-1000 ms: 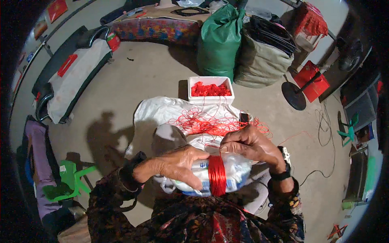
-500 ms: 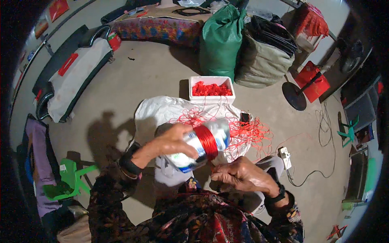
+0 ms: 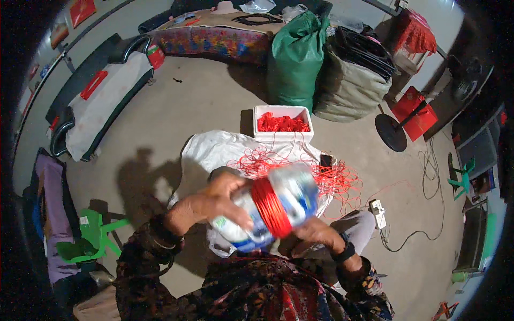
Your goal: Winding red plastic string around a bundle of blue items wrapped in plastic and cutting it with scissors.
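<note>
My left hand point(image 3: 218, 204) grips one end of a rounded pack point(image 3: 301, 193) in clear plastic, white and blue, which is blurred by motion. Red cord point(image 3: 272, 208) is wound round the pack's middle in a thick band. My right hand point(image 3: 321, 234) is beneath the pack's right end, its fingers hidden behind it. A tangle of loose red cord point(image 3: 340, 182) lies beyond the pack on a white sheet point(image 3: 206, 150). Farther off, a white box point(image 3: 284, 136) holds more red cord, and strands run from it to the tangle.
A dark phone point(image 3: 325, 160) lies by the tangle. A white power strip point(image 3: 377, 213) with a cable is on the floor to the right. Behind the box stand a green sack point(image 3: 294, 64) and a beige sack point(image 3: 350, 88). A green chair point(image 3: 93, 235) is at the left.
The pack has turned and come slightly closer, its right end tilting over my right hand. My right hand has moved from beside the pack to beneath it, hiding its fingers.
</note>
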Motion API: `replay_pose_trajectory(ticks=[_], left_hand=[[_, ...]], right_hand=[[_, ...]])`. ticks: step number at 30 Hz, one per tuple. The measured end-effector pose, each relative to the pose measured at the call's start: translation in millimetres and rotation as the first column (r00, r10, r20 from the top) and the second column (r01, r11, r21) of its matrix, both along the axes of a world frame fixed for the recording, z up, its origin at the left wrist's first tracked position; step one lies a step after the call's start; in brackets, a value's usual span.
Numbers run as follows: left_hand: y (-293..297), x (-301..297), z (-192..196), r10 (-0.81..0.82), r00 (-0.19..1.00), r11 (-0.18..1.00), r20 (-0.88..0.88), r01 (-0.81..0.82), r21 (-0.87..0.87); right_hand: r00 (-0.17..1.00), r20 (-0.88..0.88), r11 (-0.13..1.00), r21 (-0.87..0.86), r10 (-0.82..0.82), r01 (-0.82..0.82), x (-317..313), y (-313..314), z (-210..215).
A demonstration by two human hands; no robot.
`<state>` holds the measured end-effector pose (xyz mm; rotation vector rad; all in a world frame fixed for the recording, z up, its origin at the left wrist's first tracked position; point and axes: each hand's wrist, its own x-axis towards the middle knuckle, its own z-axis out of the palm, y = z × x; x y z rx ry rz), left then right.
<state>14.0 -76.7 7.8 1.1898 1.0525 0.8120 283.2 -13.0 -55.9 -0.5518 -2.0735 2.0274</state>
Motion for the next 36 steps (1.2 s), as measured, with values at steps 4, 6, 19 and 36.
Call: replay_pose_trajectory(ticks=[4, 6, 19, 36], left_hand=[[25, -7, -3, 0.184, 0.979, 0.973, 0.084, -0.17, -0.155], [28, -13, -22, 0.11, 0.953, 0.992, -0.283, -0.121, -0.022], [-10, 46, 10, -0.387, 0.92, 0.894, -0.069, 0.392, 0.216], [33, 0, -14, -0.128, 0.97, 0.99, -0.206, 0.138, 0.035]], right_hand=[[0.983, 0.123, 0.984, 0.098, 0.133, -0.146, -3, -16, 50], [0.981, 0.098, 0.927, 0.321, 0.168, -0.191, 3, -10, 69], [0.991, -0.076, 0.978, -0.188, -0.106, 0.09, -3, 26, 17], [0.999, 0.03, 0.833, 0.554, -0.014, -0.005, 14, -6, 108]])
